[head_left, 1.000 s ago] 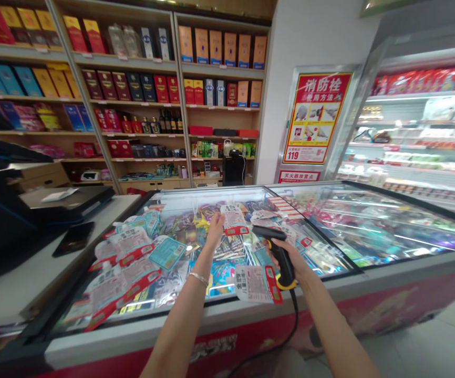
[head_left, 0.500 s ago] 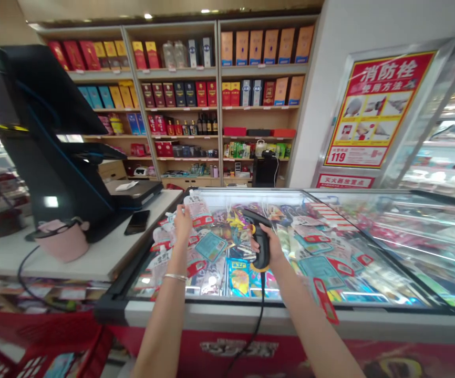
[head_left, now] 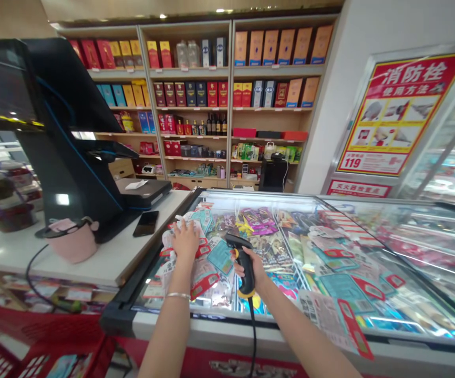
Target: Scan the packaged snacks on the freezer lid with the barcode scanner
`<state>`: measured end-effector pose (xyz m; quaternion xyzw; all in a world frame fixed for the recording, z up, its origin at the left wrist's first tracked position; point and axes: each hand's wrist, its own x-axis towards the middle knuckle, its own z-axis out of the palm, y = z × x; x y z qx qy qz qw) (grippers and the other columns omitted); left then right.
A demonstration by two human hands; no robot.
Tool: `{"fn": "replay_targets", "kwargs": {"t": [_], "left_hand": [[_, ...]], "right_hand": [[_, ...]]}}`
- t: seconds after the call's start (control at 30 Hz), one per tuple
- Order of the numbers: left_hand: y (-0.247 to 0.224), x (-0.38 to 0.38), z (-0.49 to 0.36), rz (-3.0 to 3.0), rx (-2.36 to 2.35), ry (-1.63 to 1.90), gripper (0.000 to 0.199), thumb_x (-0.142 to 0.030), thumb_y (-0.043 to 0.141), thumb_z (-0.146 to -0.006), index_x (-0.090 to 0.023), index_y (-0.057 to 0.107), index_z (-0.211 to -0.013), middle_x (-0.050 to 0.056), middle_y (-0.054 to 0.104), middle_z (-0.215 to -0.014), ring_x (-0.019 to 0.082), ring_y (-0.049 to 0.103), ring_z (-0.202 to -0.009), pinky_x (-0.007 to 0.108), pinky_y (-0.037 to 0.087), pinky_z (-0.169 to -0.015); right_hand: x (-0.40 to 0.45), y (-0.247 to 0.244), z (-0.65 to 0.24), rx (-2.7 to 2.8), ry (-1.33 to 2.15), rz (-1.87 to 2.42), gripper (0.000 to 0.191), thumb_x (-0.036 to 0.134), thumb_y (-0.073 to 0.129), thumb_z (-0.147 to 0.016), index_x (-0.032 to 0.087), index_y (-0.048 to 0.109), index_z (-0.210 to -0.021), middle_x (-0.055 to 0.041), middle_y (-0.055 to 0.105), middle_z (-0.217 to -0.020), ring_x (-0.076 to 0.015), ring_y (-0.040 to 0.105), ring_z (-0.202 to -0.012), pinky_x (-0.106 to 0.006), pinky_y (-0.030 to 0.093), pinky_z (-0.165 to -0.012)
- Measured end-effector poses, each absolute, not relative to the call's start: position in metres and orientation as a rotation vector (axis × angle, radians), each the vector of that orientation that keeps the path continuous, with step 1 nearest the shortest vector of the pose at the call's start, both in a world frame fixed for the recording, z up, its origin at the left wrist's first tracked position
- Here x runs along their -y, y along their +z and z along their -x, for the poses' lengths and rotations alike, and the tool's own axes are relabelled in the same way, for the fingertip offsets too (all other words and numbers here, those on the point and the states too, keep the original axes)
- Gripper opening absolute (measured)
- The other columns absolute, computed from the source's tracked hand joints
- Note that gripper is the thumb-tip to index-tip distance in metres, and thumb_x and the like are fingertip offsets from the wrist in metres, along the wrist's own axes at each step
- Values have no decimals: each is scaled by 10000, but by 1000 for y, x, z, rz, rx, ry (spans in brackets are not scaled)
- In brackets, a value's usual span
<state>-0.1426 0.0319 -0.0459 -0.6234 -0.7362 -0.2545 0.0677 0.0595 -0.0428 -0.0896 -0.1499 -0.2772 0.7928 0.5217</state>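
Observation:
My left hand rests palm down with its fingers spread on a pile of flat spouted pouches on the freezer's glass top. A teal-backed pouch lies just right of this hand. In my right hand is a black and yellow barcode scanner, gripped by its handle, its head tilted toward the left pile. The scanner's cable hangs down over the freezer's front edge. Right of my right forearm, more pouches with red and teal panels are spread on the glass; one pouch reaches over the front edge.
Colourful ice cream packs show through the glass of the chest freezer. On the left counter stand a black checkout terminal, a pink container and a phone. A red basket sits below.
My left hand has come down from a pouch it held upright at the pile's back and now lies flat on the pile. The scanner has shifted left and lower.

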Motion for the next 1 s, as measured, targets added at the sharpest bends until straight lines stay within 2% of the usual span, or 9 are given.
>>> {"fn": "replay_targets", "kwargs": {"t": [0.3, 0.5, 0.63, 0.8, 0.9, 1.0], "left_hand": [[-44, -31, 145, 1775, 2119, -785, 495, -355, 420, -875, -140, 520, -1309, 165, 436, -1406, 367, 286, -1348, 564, 193, -1085], [-40, -31, 148, 1716, 2071, -882, 485, -347, 405, -875, -119, 540, -1281, 182, 452, -1388, 364, 311, -1334, 576, 205, -1072], [-22, -28, 134, 1698, 1993, -937, 487, -323, 384, -873, -77, 541, -1263, 202, 445, -1386, 354, 291, -1343, 543, 195, -1089], [9, -21, 82, 1784, 1876, -1034, 463, -303, 400, -861, -103, 549, -1251, 175, 464, -1379, 342, 289, -1346, 554, 143, -1104], [22, -12, 40, 1858, 1842, -1102, 450, -292, 423, -849, -114, 550, -1242, 165, 475, -1372, 347, 292, -1344, 562, 141, -1100], [28, 1, -7, 2006, 1795, -1183, 445, -283, 449, -836, -124, 540, -1242, 163, 493, -1354, 341, 334, -1320, 528, 192, -1090]], "right_hand": [[43, -90, -58, 639, 1880, 346, 245, 360, 599, -739, 123, 608, -799, -40, 613, -668, -59, 386, -387, -190, 316, -334], [53, -68, -71, 685, 1758, 364, 255, 370, 610, -732, 133, 610, -828, -28, 599, -693, -58, 389, -393, -195, 331, -339], [72, -31, -118, 782, 1608, 360, 230, 365, 595, -734, 157, 601, -833, -20, 606, -705, -61, 383, -389, -196, 326, -333], [106, 7, -202, 821, 1373, 452, 210, 343, 580, -735, 165, 608, -842, -12, 603, -693, -68, 386, -395, -198, 312, -328], [129, 15, -247, 805, 1247, 502, 198, 337, 566, -745, 174, 615, -846, -18, 595, -704, -78, 381, -407, -213, 318, -334], [150, 10, -282, 766, 1145, 559, 192, 333, 574, -741, 186, 617, -856, -19, 589, -709, -86, 385, -416, -224, 322, -338]]}}
